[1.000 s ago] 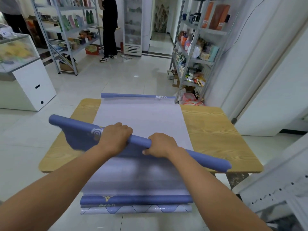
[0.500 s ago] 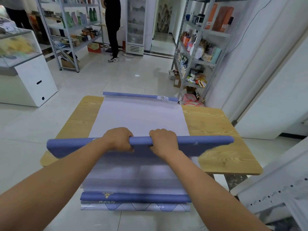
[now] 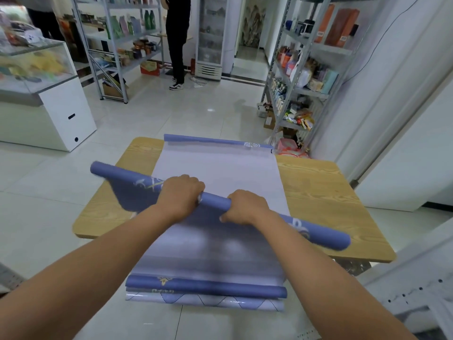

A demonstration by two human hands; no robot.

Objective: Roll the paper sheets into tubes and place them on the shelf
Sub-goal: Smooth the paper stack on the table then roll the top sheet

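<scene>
I grip a blue paper tube with both hands, my left hand and right hand curled round its middle, holding it slanted above the sheets that lie on the bench. A shelf stands far right.

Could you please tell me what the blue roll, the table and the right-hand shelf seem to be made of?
Blue roll: paper, printed, fairly matte; its loose flap bends softly.
Table: wood-grain top, perhaps laminate, smooth.
Shelf: likely painted metal, given its thin grey posts.
</scene>
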